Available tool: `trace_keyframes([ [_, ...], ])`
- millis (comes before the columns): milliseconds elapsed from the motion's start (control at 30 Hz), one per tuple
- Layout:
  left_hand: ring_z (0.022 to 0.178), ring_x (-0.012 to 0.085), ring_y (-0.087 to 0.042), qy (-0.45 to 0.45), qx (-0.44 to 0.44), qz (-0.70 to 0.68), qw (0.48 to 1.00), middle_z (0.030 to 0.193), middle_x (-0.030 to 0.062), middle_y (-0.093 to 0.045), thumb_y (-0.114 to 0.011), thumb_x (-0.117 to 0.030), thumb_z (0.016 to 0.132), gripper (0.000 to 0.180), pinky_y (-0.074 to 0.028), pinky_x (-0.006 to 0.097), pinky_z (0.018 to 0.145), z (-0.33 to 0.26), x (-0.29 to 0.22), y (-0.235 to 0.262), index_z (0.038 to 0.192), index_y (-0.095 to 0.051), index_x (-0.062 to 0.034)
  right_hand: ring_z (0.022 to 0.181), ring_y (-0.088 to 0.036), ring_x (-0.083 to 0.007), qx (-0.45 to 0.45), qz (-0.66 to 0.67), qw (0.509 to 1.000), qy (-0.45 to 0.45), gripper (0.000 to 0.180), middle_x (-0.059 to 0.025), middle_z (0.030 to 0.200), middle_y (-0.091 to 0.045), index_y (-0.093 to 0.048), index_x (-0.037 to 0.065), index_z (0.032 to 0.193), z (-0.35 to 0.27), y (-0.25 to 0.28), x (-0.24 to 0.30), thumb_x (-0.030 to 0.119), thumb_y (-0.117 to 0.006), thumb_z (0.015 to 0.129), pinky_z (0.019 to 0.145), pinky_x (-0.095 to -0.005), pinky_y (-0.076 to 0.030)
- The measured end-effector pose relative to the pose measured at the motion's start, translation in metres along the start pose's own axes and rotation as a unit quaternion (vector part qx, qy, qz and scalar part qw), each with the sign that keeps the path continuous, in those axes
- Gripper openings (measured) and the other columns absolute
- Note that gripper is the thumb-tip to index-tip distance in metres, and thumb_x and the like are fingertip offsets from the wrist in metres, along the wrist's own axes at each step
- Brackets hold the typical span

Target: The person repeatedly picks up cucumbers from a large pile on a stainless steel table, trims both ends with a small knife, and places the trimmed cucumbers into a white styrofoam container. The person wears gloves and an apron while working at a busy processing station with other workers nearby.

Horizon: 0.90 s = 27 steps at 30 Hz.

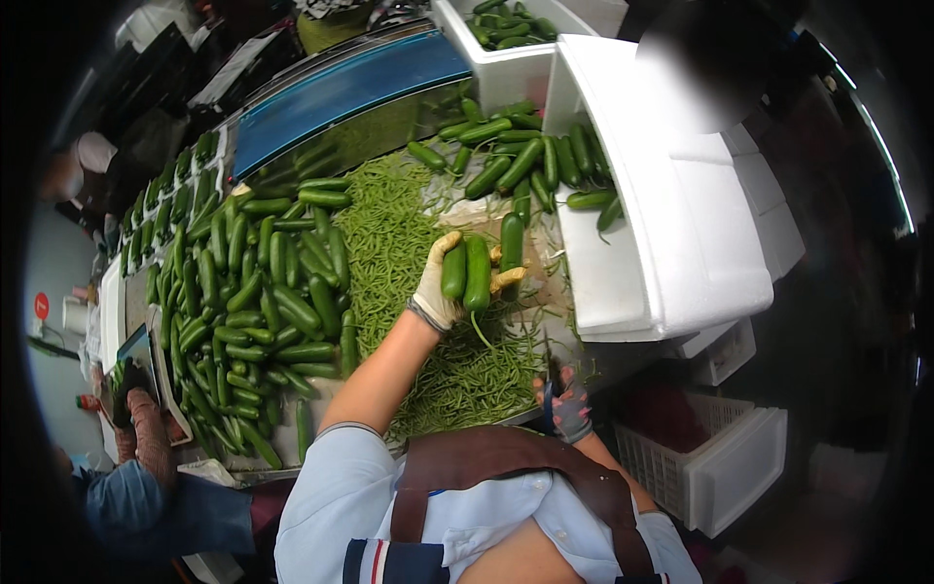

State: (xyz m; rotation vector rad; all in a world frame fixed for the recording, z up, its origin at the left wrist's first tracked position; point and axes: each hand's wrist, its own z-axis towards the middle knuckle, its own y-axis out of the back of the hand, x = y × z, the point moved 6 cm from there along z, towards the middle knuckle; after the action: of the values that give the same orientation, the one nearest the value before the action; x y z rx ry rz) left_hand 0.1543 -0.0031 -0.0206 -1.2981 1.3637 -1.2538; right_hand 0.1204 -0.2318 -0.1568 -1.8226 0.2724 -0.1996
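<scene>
Two cucumbers [467,273] in our grip

We see them dark green, side by side, upright, above the green beans [428,292].

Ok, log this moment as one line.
left hand: gripping two cucumbers | right hand: low at table edge, grip unclear | green beans under left hand

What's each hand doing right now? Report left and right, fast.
Left hand: closed on two cucumbers.
Right hand: at the table edge; grip cannot be told.
</scene>
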Motion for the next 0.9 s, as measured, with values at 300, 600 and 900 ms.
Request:
trace_keyframes([
  [300, 0.084, 0.0395, -0.059, -0.028, -0.281, 0.161, 0.946, 0.108, 0.0271, -0.046, -0.055, -0.040, 0.076, 0.052, -0.053, 0.046, 0.064, -0.040, -0.042, -0.003, 0.099, -0.040, 0.0038, 0.047, -0.042, -0.0134, 0.041, 0.017, 0.999, -0.026, 0.037, -0.0148, 0.081, -0.054, -0.048, 0.007, 0.107, 0.043, -0.057, 0.000, 0.038, -0.042, 0.089, 0.042, -0.0237, -0.041],
  [600, 0.102, 0.0372, -0.051, -0.250, 0.044, 0.171, 0.952, 0.111, 0.0276, -0.046, -0.050, -0.041, 0.075, 0.045, -0.044, 0.045, 0.086, 0.105, -0.146, -0.204, 0.094, -0.044, -0.0005, 0.085, -0.058, -0.0222, -0.125, -0.470, 0.859, 0.158, 0.029, -0.0133, 0.099, -0.054, -0.044, 0.009, 0.114, 0.007, 0.021, -0.006, 0.017, -0.047, 0.086, 0.067, -0.0267, -0.051],
  [900, 0.101, 0.0339, -0.053, -0.169, -0.074, -0.051, 0.982, 0.107, 0.0226, -0.053, -0.049, -0.018, 0.068, 0.046, -0.032, 0.051, 0.099, 0.046, 0.007, -0.084, 0.107, -0.044, 0.0064, 0.052, -0.049, -0.0180, 0.035, -0.141, 0.961, 0.236, 0.040, -0.0137, 0.084, -0.053, -0.050, 0.013, 0.108, 0.035, -0.087, 0.025, 0.044, -0.037, 0.088, 0.041, -0.0262, -0.043],
])
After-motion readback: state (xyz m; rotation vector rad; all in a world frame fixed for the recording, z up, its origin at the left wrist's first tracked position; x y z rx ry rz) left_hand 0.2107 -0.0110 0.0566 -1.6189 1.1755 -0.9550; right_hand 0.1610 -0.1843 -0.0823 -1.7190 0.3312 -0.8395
